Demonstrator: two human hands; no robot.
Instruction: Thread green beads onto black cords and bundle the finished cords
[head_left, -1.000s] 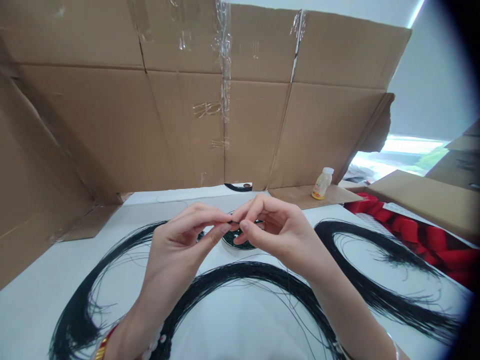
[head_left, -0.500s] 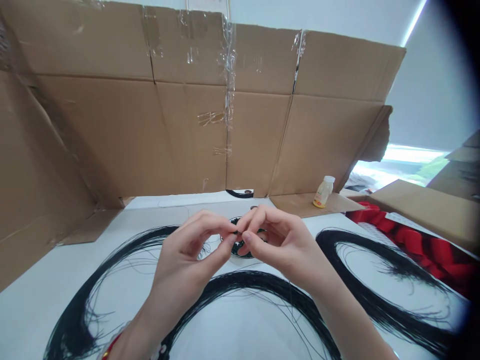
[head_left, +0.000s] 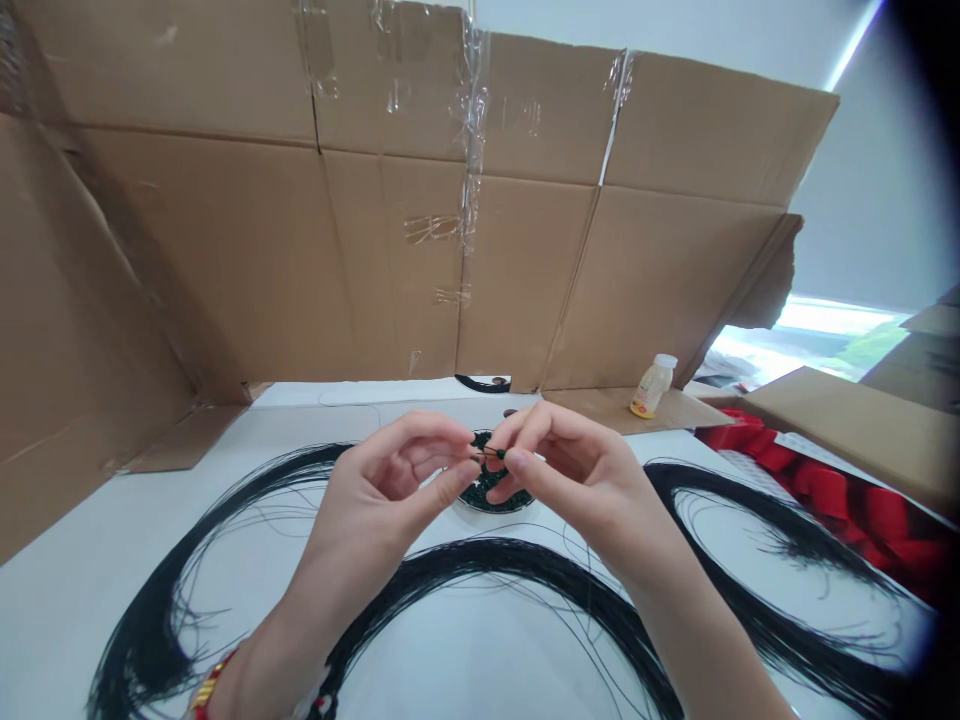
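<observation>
Near the middle of the view, my left hand [head_left: 394, 485] pinches one end of a thin dark cord, thumb against fingertips. My right hand [head_left: 577, 470] pinches the cord's other side, where a small dark green bead [head_left: 501, 454] shows at the fingertips. A short stretch of cord spans the small gap between the hands. Just behind and below the fingertips is a round dish of dark green beads [head_left: 491, 497], partly hidden by my fingers. In front of the hands a thick bundle of black cords [head_left: 502, 558] curves across the white table.
More black cord bundles lie at the left [head_left: 161, 600] and the right [head_left: 720, 580]. A cardboard wall [head_left: 390, 270] stands behind. A small bottle [head_left: 653, 387] stands on a cardboard flap. At the right, an open box [head_left: 847, 430] holds red items.
My hands have moved slightly apart, showing the cord and green bead between them. More of the bead dish is visible. The camera view has shifted a little.
</observation>
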